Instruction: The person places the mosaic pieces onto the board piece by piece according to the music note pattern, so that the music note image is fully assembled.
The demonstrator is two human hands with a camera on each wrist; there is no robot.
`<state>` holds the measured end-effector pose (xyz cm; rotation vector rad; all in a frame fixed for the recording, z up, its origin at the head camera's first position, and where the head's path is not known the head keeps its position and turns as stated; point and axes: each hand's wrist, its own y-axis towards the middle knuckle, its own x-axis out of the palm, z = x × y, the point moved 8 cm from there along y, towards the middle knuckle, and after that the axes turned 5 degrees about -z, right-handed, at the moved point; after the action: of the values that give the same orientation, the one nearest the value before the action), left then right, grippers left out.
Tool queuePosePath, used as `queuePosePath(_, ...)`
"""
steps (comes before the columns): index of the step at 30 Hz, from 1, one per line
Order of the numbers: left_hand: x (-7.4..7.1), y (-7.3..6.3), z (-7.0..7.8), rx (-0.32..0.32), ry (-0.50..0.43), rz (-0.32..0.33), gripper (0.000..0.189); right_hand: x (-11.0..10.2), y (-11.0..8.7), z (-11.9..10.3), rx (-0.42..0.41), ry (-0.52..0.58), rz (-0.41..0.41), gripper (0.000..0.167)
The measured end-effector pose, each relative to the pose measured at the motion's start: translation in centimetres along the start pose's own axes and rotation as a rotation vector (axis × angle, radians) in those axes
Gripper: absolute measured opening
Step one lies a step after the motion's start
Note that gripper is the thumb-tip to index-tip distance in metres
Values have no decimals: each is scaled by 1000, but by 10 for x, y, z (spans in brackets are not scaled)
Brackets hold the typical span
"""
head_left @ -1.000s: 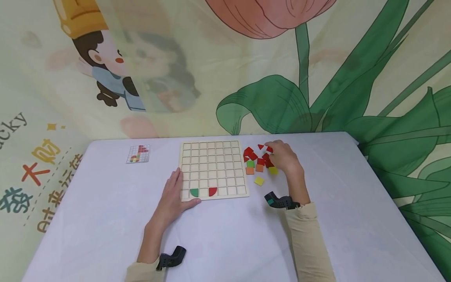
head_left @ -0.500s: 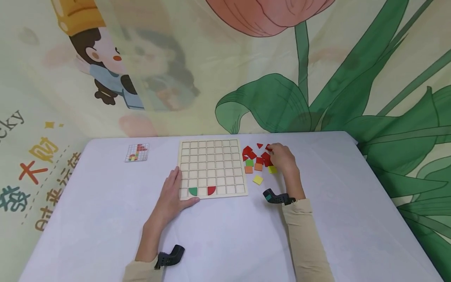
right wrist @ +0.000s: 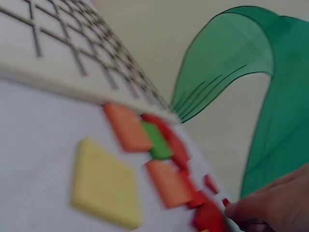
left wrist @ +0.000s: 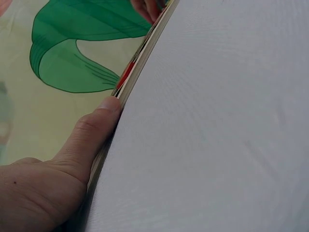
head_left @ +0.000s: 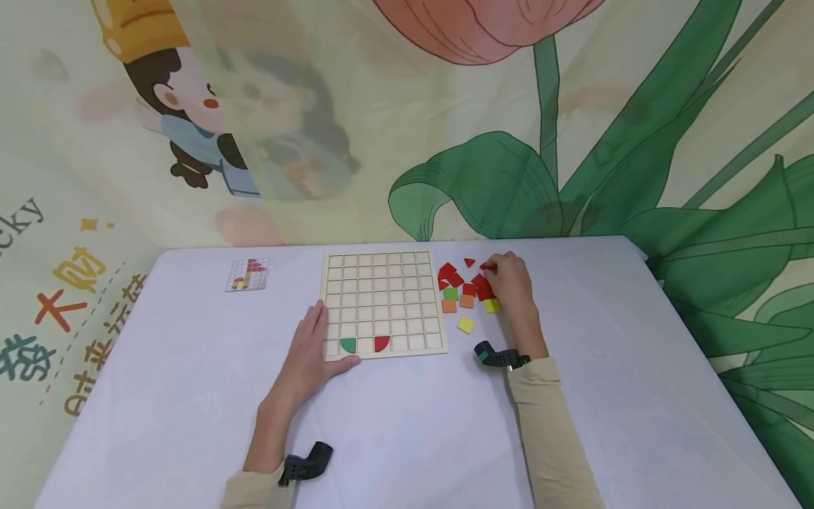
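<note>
A wooden grid board (head_left: 381,358) lies flat in the middle of the table, with a green quarter-circle tile (head_left: 348,345) and a red quarter-circle tile (head_left: 381,343) in its front row. My left hand (head_left: 311,353) rests at its front left corner, fingers straight along the left side and thumb at the front edge. To the right of the board, my right hand (head_left: 511,283) reaches to the far side of a loose pile of tiles. Its thumb and finger pinch a small red tile (right wrist: 226,202), mostly hidden by the fingertips. Another small red triangle tile (head_left: 469,262) lies just left of it.
Green (head_left: 450,293), orange (head_left: 449,306) and yellow tiles (head_left: 466,325) lie with several red ones (head_left: 447,271) beside the board. A pattern card (head_left: 248,274) with a coloured grid lies at the back left. Behind the table hangs a printed backdrop (head_left: 356,127).
My right hand has drawn its fingers together at the small red tile at the back of the pile. My left hand keeps its place on the board; the view has shifted slightly.
</note>
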<state>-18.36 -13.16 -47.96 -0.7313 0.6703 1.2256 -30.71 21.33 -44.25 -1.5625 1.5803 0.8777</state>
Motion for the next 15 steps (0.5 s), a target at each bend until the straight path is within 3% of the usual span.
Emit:
queuePosePath(3,2,1,1,2,-8,-4,115,-9,-2,-9,-53,44,-33,27)
queuePosePath(7,3,0,1,2,2,-6,115,-14,-11,-50,-225,73,-92,29)
queuePosePath(11,2,-1,-1,-4,11,-8,115,8,-22,-97,-391,94,-171,26)
queuePosePath(15,-1,-1,-1,-6,13,-4,115,44,-31,-128,-489,47,-303,25)
